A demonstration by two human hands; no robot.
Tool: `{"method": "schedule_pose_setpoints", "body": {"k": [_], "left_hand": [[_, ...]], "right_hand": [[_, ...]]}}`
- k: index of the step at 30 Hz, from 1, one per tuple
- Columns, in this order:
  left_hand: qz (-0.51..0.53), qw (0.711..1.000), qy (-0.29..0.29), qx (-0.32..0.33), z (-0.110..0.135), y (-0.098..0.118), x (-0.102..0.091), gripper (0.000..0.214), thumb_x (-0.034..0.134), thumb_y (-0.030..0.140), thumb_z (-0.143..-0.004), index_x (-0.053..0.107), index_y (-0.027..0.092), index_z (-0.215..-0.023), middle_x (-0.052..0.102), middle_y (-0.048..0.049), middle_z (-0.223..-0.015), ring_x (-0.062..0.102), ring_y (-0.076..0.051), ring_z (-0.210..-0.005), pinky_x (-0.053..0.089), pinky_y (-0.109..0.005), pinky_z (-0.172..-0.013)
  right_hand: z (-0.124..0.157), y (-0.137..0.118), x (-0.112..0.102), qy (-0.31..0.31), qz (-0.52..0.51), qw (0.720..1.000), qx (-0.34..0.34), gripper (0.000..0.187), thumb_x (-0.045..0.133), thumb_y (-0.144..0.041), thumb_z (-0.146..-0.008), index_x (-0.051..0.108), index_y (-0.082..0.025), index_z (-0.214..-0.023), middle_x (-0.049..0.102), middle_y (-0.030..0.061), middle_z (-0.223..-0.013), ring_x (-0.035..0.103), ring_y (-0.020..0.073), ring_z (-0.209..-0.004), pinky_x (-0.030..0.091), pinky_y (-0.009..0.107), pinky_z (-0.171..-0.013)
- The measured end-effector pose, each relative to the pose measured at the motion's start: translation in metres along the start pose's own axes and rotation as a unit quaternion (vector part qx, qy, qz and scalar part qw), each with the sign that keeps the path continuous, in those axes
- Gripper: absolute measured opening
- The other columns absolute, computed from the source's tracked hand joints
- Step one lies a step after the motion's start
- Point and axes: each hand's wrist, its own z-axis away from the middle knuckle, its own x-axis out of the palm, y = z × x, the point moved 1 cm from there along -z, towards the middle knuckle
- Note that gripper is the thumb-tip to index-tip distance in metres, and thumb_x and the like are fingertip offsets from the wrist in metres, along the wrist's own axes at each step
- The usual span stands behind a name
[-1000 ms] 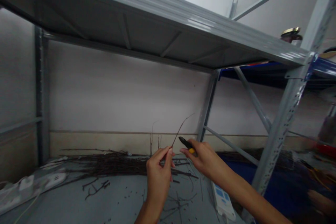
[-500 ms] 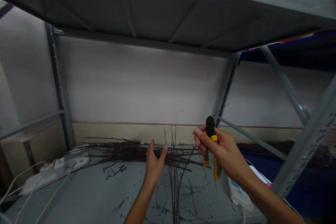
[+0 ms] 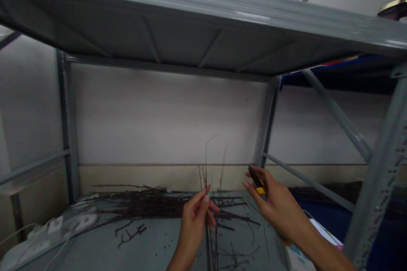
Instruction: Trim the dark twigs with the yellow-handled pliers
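Observation:
My left hand (image 3: 196, 216) pinches a thin dark twig (image 3: 206, 165) that stands upright, its curved tip well above my fingers. Several other upright twigs stand close beside it. My right hand (image 3: 272, 203) is a little to the right, its fingers wrapped round black and yellow cutters (image 3: 257, 180) whose black nose points up and left. A pile of dark twigs (image 3: 149, 203) lies across the grey shelf (image 3: 95, 250) behind both hands.
A white power strip (image 3: 60, 230) with cables lies at the shelf's left front. A white and blue device (image 3: 302, 254) sits at the right. Loose twig scraps (image 3: 130, 233) litter the shelf. A grey shelf board (image 3: 190, 29) runs overhead, with slanted rack posts (image 3: 378, 194) on the right.
My left hand was open over the pile half a second ago; now it pinches an upright twig. My right hand has tilted the cutters from upright, so only their nose shows.

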Motion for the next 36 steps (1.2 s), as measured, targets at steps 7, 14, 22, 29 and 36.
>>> {"method": "schedule_pose_setpoints", "body": {"k": [7, 14, 22, 29, 36], "left_hand": [[-0.019, 1.000, -0.006, 0.002, 0.016, 0.007, 0.016, 0.065, 0.069, 0.062, -0.083, 0.070, 0.014, -0.127, 0.074, -0.0102, -0.074, 0.055, -0.011, -0.044, 0.044, -0.020, -0.039], [-0.082, 0.995, 0.056, 0.027, 0.035, 0.019, 0.022, 0.054, 0.068, 0.059, -0.085, 0.077, 0.014, -0.115, 0.075, -0.0101, -0.078, 0.057, -0.011, -0.050, 0.046, -0.020, -0.043], [-0.167, 0.982, 0.061, 0.060, 0.047, 0.022, 0.020, 0.043, 0.062, 0.050, -0.092, 0.077, 0.017, -0.116, 0.078, -0.0097, -0.083, 0.061, -0.016, -0.054, 0.052, -0.025, -0.048], [-0.243, 0.955, 0.060, 0.157, 0.051, 0.033, 0.017, 0.031, 0.058, 0.036, -0.097, 0.079, 0.020, -0.113, 0.075, -0.0087, -0.081, 0.063, -0.016, -0.058, 0.051, -0.024, -0.052], [-0.230, 0.960, 0.073, 0.142, 0.051, 0.029, 0.012, 0.035, 0.055, 0.038, -0.098, 0.077, 0.017, -0.114, 0.073, -0.0069, -0.079, 0.059, -0.013, -0.051, 0.047, -0.021, -0.047]], "right_hand": [[0.007, 0.001, -0.001, -0.015, 0.193, 0.973, -0.125, 0.025, 0.044, -0.044, -0.100, 0.050, -0.022, -0.090, 0.064, 0.0105, -0.090, 0.065, 0.0279, -0.086, 0.050, 0.042, -0.080], [0.012, -0.057, 0.004, -0.111, 0.387, 0.900, -0.166, 0.010, 0.058, -0.022, -0.082, 0.054, -0.019, -0.091, 0.067, 0.0121, -0.089, 0.064, 0.0322, -0.087, 0.044, 0.042, -0.075], [0.008, -0.078, 0.004, -0.125, 0.461, 0.856, -0.199, 0.014, 0.059, -0.026, -0.082, 0.057, -0.017, -0.092, 0.066, 0.0156, -0.090, 0.062, 0.0338, -0.087, 0.042, 0.044, -0.074], [0.014, -0.080, 0.011, -0.128, 0.483, 0.838, -0.221, 0.010, 0.060, -0.023, -0.081, 0.059, -0.016, -0.088, 0.065, 0.0163, -0.085, 0.063, 0.0357, -0.083, 0.046, 0.046, -0.071], [0.018, -0.064, 0.028, -0.205, 0.453, 0.846, -0.195, 0.014, 0.049, -0.006, -0.090, 0.061, -0.013, -0.087, 0.071, 0.0137, -0.077, 0.073, 0.0260, -0.071, 0.044, 0.029, -0.056]]}}
